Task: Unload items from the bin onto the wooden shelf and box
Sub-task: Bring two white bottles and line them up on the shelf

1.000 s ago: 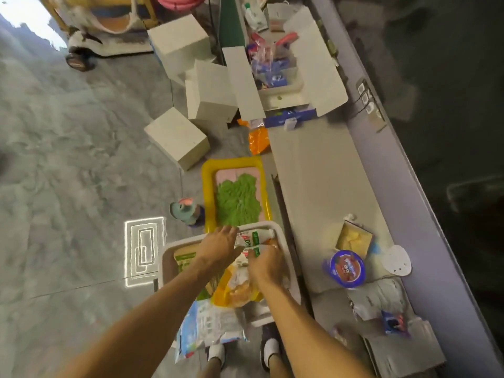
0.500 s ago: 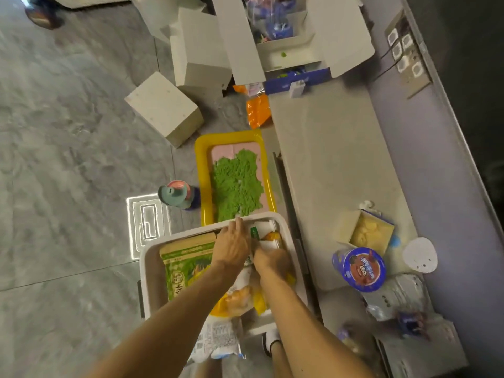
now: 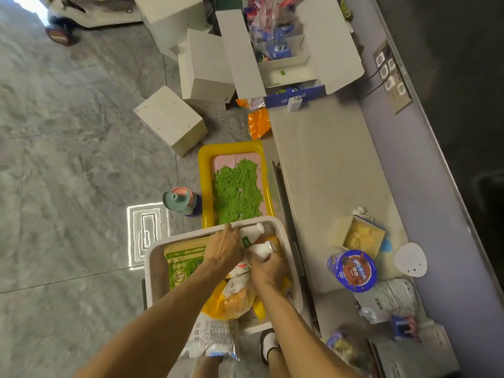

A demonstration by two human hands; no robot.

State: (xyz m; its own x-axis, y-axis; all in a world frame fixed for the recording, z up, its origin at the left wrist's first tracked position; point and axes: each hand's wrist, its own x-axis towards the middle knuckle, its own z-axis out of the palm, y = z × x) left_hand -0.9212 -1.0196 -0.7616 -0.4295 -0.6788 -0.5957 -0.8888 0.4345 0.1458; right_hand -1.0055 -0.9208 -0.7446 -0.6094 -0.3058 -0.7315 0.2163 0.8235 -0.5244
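In the bin (image 3: 152, 263), small white bottles (image 3: 252, 230) are gripped by left hand (image 3: 225, 251) and right hand (image 3: 268, 270); likely light, slippery plastic, best held round the middle

Indoor light, moderate and diffuse; no hard shadows on the wooden shelf (image 3: 327, 173). The glossy floor (image 3: 68, 132) shows blown-out glare in the top-left corner, and a bright rectangular reflection (image 3: 146, 230) sits lower down. Wall panel (image 3: 463, 91) on the right is near black — detail lost. Wide-angle bowing: straight edges curve towards the borders. Slight overall softness — forearms (image 3: 163, 323) and bottom-right packets (image 3: 343, 345) smeared.
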